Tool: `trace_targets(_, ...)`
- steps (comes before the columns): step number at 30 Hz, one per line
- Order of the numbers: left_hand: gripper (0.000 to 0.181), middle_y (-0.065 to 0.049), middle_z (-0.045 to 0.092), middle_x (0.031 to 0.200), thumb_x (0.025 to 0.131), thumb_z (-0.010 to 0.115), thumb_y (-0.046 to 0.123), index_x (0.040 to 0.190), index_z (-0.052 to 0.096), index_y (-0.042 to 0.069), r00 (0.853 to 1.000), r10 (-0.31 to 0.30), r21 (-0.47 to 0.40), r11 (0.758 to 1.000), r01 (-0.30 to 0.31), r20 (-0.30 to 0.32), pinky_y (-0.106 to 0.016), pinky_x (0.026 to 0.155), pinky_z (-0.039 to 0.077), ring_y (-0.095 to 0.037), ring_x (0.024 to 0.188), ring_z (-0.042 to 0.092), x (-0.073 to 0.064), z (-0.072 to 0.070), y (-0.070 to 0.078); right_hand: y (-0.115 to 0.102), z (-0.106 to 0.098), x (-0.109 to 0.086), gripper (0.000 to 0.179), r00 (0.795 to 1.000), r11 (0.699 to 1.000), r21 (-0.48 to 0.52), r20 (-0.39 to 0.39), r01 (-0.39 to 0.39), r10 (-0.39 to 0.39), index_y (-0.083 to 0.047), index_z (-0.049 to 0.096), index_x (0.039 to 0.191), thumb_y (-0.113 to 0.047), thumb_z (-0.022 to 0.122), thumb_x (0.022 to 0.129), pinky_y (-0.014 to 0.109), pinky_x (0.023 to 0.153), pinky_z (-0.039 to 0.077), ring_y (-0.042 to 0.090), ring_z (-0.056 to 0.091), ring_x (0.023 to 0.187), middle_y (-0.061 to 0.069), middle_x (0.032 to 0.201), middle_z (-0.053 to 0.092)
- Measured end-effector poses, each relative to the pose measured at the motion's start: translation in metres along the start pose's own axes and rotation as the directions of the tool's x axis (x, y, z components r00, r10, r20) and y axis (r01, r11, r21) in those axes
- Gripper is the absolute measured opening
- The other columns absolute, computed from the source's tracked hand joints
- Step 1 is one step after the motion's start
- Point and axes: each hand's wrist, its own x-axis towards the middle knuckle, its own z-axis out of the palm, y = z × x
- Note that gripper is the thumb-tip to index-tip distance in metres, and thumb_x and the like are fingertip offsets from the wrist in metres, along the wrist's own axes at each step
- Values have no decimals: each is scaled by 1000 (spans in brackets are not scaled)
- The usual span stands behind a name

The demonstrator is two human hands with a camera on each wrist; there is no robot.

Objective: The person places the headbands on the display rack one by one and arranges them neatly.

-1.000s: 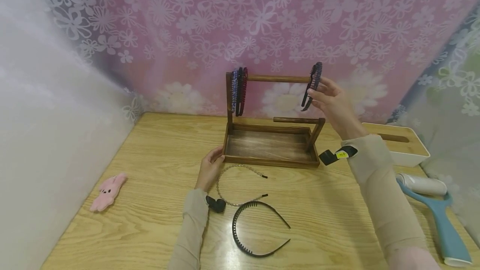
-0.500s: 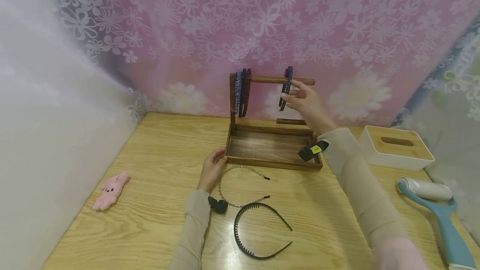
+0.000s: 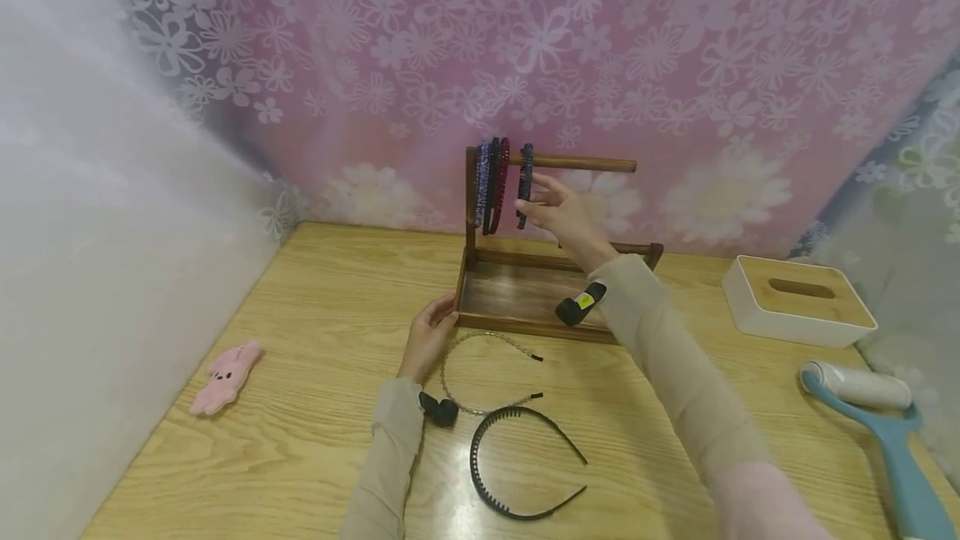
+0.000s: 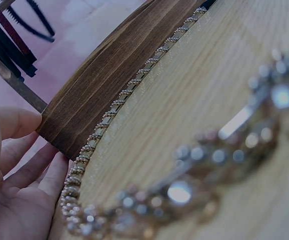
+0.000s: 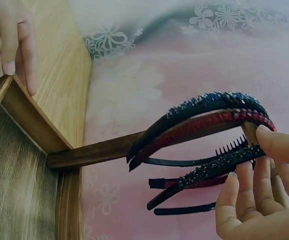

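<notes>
The dark headband (image 3: 525, 190) now sits farther left along the upper bar (image 3: 592, 163), just beside the hanging headbands (image 3: 492, 190), leaving little gap to that row; the right hand (image 3: 566, 219) pinches it, fingers nearly closed, while the left hand (image 3: 427, 337) grips the wooden rack (image 3: 510, 326) by its corner

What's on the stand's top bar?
A blue headband, black headband and red headband hang over the bar. The right hand holds a dark headband there; whether it rests on the bar is unclear. Wood beneath them is covered.
</notes>
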Motion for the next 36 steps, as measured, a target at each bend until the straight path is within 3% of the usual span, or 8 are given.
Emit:
trace_targets(8, 38, -16, 55, 139, 98, 56, 7, 136, 54, 3, 1000, -4, 5, 1000, 4, -5, -41, 108, 46, -31, 130, 53, 1, 1, -1, -3, 13, 10, 67, 999, 1000, -22, -37, -12, 11, -18, 32, 154, -17, 64, 95, 44, 110, 44, 32, 46, 134, 20, 148, 42)
trace_targets(16, 41, -20, 52, 142, 99, 54, 8, 139, 50, 2, 1000, -11, -8, 1000, 11, 15, -47, 110, 44, -34, 133, 50, 0, 0, 0, 3, 19, 13, 64, 999, 1000, -8, -33, 23, -23, -13, 34, 152, -9, 63, 95, 46, 109, 45, 31, 46, 132, 21, 144, 46)
trace_targets(21, 39, -18, 55, 140, 99, 55, 8, 137, 53, 3, 1000, -14, -2, 1000, 14, 0, -44, 109, 45, -32, 131, 52, 1, -1, -1, 12, 21, 10, 61, 1000, 1000, 4, -18, 23, -23, -13, 38, 150, -7, 62, 95, 42, 104, 48, 29, 51, 125, 20, 141, 49)
trace_targets(30, 38, -18, 56, 139, 98, 56, 8, 136, 54, 3, 1000, -13, 1, 1000, 13, -9, -42, 110, 45, -31, 131, 53, 0, -1, 2, 40, 18, -4, 52, 1000, 1000, -13, 12, -10, 11, -12, 46, 145, -11, 61, 96, 20, 80, 52, 16, 60, 105, 23, 140, 52)
trace_targets(33, 39, -18, 54, 141, 99, 55, 9, 137, 53, 3, 1000, -17, -4, 1000, 17, 0, -44, 111, 43, -31, 132, 51, -1, -2, 3, 52, 20, -12, 50, 999, 999, -27, 35, -17, 18, -12, 47, 145, -14, 62, 96, 24, 82, 53, 14, 59, 105, 20, 140, 52)
trace_targets(36, 40, -19, 53, 142, 99, 55, 9, 138, 51, 1, 1000, -12, -7, 1000, 12, 6, -46, 111, 43, -34, 133, 50, -1, -1, 2, 63, 22, -21, 50, 998, 999, -5, 56, -36, 36, -11, 48, 144, -13, 62, 96, 33, 94, 53, 15, 59, 108, 17, 135, 55)
